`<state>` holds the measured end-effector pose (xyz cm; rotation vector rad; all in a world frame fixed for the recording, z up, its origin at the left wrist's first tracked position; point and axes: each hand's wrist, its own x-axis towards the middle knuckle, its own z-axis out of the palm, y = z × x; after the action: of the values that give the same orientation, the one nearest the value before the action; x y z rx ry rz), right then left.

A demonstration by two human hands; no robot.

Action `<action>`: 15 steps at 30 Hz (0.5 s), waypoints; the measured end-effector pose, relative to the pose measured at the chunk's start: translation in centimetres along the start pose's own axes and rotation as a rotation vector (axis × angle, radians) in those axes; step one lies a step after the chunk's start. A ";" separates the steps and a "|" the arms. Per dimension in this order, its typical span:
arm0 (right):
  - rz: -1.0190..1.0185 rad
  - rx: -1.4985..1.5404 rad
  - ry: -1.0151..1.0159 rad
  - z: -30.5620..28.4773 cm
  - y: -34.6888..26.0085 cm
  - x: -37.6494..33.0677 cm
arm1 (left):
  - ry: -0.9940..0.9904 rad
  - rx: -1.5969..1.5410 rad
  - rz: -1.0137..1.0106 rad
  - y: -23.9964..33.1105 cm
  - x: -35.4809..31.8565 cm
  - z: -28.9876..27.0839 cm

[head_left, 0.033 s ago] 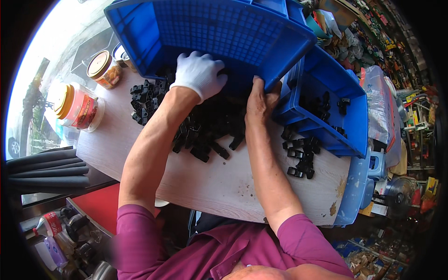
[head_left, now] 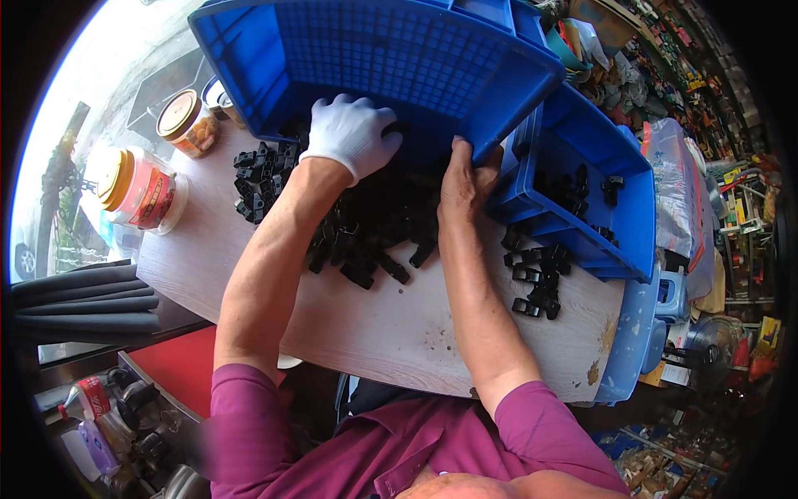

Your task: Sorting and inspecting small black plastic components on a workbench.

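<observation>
A large blue plastic crate [head_left: 399, 62] stands tipped on its side, its mouth facing me. Inside its lower part is my left hand [head_left: 353, 137] in a white knit glove, fingers apart and bent away from me, above black plastic pieces; the fingertips are partly hidden. My bare right hand [head_left: 467, 185] is closed on the crate's lower right rim, thumb on top. Small black plastic parts [head_left: 357, 270] spill from the crate's mouth onto the table between my forearms. More black parts [head_left: 259, 179] are heaped left of my left forearm.
On the right, a smaller blue bin [head_left: 636, 224] holds several black parts, with a cluster of black parts [head_left: 540, 283] before it on the pale wooden table [head_left: 374, 324]. Jars with yellow lids, one a red-labelled jar [head_left: 150, 200], stand at the left. Cluttered shelves line the right.
My left hand has shifted very slightly left inside the crate. My right hand stays on the rim.
</observation>
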<state>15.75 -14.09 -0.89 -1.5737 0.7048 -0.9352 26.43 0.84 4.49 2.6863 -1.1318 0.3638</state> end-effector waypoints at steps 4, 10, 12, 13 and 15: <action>0.044 0.022 0.010 -0.1 -1.2 -0.4 | 0.087 -0.076 0.001 -1.4 -0.9 1.2; 0.032 0.098 0.024 -0.2 -1.2 -0.3 | 0.229 -0.115 -0.032 -1.0 -0.5 0.5; 0.020 0.119 0.028 0.0 -1.0 -0.5 | 0.292 -0.119 -0.103 -1.8 -0.5 0.4; 0.014 0.136 0.031 0.0 -0.9 -0.5 | 0.222 -0.133 -0.155 -2.2 -0.6 1.2; 0.021 0.141 0.044 0.0 -1.1 -0.4 | 0.007 -0.139 -0.168 -2.7 -0.7 1.3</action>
<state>15.50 -13.50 0.14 -1.4232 0.6700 -0.9850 28.05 2.77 2.76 2.6303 -0.8864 0.2564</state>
